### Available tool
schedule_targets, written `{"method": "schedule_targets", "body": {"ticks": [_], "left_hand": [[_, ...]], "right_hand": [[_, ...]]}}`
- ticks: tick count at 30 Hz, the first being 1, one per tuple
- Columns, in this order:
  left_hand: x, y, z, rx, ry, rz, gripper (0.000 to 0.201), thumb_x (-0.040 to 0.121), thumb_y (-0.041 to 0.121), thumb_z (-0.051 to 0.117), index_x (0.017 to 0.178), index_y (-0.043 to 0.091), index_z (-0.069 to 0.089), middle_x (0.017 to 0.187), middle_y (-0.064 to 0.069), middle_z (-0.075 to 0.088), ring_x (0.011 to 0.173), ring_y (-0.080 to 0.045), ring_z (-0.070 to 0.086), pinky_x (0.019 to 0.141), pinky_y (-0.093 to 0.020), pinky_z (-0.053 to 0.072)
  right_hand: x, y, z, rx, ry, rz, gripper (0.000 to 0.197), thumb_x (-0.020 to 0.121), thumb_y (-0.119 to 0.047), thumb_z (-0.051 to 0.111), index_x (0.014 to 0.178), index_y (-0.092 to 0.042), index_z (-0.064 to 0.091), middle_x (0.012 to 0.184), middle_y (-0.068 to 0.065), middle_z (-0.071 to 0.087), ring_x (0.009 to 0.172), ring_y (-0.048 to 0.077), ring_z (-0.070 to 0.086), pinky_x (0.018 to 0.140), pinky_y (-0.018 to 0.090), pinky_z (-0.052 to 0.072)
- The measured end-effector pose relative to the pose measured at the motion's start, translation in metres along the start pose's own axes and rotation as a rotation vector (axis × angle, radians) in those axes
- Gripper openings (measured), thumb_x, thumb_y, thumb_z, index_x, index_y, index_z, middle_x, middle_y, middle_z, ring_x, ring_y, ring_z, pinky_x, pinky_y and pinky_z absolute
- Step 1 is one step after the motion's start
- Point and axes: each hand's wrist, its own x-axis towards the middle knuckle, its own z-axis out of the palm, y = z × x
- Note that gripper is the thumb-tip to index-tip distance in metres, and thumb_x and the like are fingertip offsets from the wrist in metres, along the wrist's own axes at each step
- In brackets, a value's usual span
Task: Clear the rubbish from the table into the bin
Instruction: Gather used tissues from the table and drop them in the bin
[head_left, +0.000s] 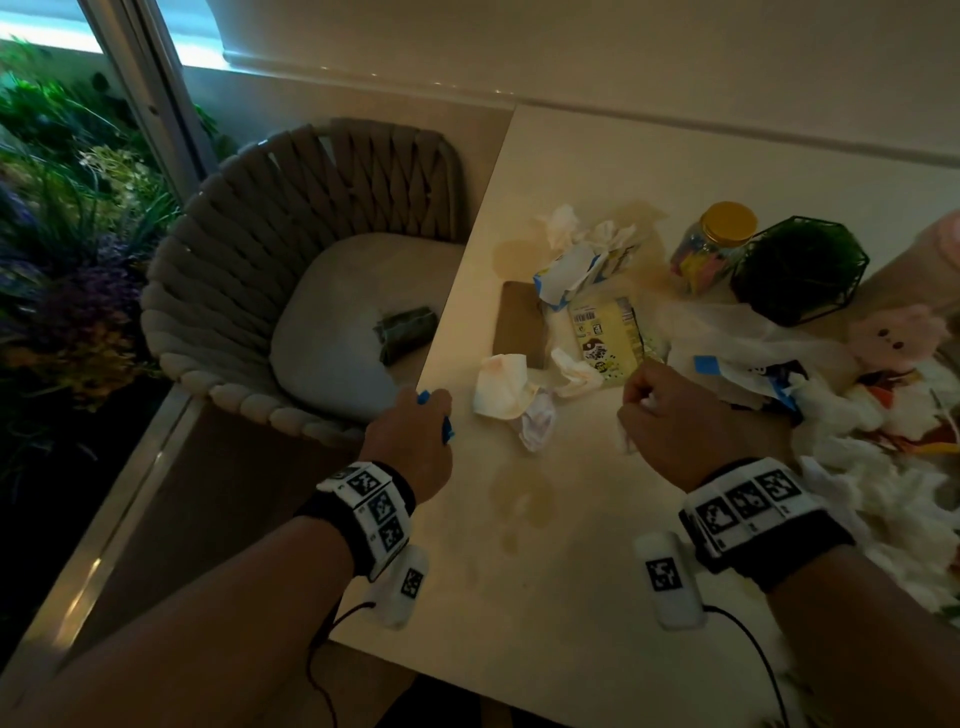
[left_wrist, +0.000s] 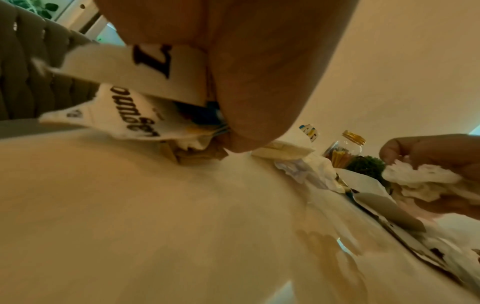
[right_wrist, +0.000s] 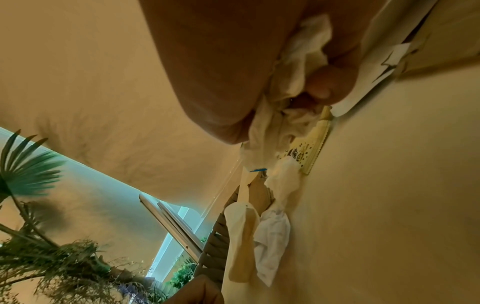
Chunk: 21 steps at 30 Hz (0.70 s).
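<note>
My left hand hovers at the table's left edge and grips a bunch of torn wrappers, white with black lettering and blue bits. My right hand is curled round a crumpled white tissue just above the table. Between the hands lie two crumpled tissues, with a third beside a yellow snack packet. Behind these are a torn blue-and-white carton, more tissues, a brown card and a white plastic bag. No bin is in view.
A yellow-lidded jar, a green plant in a black wire pot, a pink plush toy and white fluffy material crowd the table's right side. A woven chair stands to the left, with a dark packet on its cushion.
</note>
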Motion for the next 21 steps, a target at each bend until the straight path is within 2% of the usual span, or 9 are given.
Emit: {"method": "schedule_targets", "body": {"ticks": [4,8,11,14,16,18,20,21], "left_hand": [[-0.004,0.002,0.003,0.055,0.049,0.054,0.029,0.086,0.02,0.059,0.111,0.023,0.043,0.107,-0.007,0.043,0.083,-0.029,0.054,0.079,-0.046,0.053],[-0.005,-0.002,0.006,-0.059,0.085,0.065,0.031,0.086,0.015,0.06,0.11,0.026,0.045,0.107,-0.005,0.044,0.082,-0.025,0.051,0.078,-0.042,0.051],[0.0,0.001,-0.005,-0.269,0.158,0.129,0.029,0.09,0.014,0.057,0.111,0.031,0.046,0.106,-0.002,0.045,0.075,-0.02,0.049,0.071,-0.035,0.048],[0.019,0.015,-0.029,-0.38,0.228,0.263,0.031,0.092,0.016,0.056,0.12,0.029,0.049,0.108,-0.001,0.045,0.082,-0.022,0.054,0.074,-0.035,0.048],[0.036,0.028,-0.044,-0.322,0.19,0.334,0.04,0.092,0.023,0.054,0.131,0.029,0.045,0.11,-0.003,0.045,0.082,-0.026,0.053,0.073,-0.037,0.049],[0.049,0.042,-0.05,-0.209,0.091,0.379,0.045,0.093,0.028,0.05,0.137,0.019,0.041,0.116,-0.007,0.043,0.079,-0.031,0.051,0.07,-0.04,0.048],[0.057,0.056,-0.05,-0.086,-0.044,0.398,0.038,0.095,0.02,0.049,0.133,0.013,0.043,0.128,-0.012,0.04,0.08,-0.031,0.048,0.069,-0.038,0.043],[0.059,0.06,-0.049,-0.018,-0.087,0.426,0.04,0.095,0.016,0.048,0.135,0.017,0.044,0.133,-0.013,0.039,0.085,-0.032,0.049,0.072,-0.039,0.044]], "right_hand": [[0.004,-0.002,0.004,0.011,0.036,-0.048,0.012,0.08,-0.021,0.058,0.075,-0.024,0.048,0.07,-0.002,0.063,0.069,0.021,0.059,0.067,0.037,0.05],[0.008,-0.003,0.006,0.004,0.037,-0.064,0.011,0.079,-0.021,0.058,0.079,-0.027,0.049,0.071,-0.003,0.06,0.069,0.022,0.057,0.068,0.039,0.052],[0.015,-0.007,0.007,-0.033,0.011,-0.046,0.014,0.081,-0.025,0.057,0.092,-0.032,0.05,0.08,0.001,0.062,0.071,0.024,0.058,0.067,0.036,0.05],[0.026,-0.013,0.011,-0.056,-0.03,-0.055,0.028,0.088,-0.031,0.056,0.115,-0.031,0.051,0.091,0.002,0.062,0.083,0.026,0.06,0.072,0.032,0.046],[0.035,-0.016,0.016,-0.093,-0.046,-0.077,0.042,0.088,-0.036,0.057,0.129,-0.031,0.045,0.11,0.004,0.063,0.098,0.029,0.061,0.082,0.036,0.05],[0.043,-0.017,0.021,-0.136,-0.057,-0.097,0.052,0.087,-0.038,0.058,0.135,-0.032,0.04,0.124,0.005,0.062,0.106,0.03,0.061,0.087,0.04,0.051],[0.049,-0.016,0.027,-0.181,-0.079,-0.1,0.054,0.087,-0.039,0.059,0.137,-0.031,0.04,0.125,0.004,0.062,0.108,0.031,0.061,0.085,0.037,0.05],[0.05,-0.016,0.03,-0.201,-0.084,-0.107,0.049,0.087,-0.037,0.058,0.134,-0.03,0.044,0.122,0.004,0.064,0.107,0.031,0.061,0.081,0.034,0.048]]}}
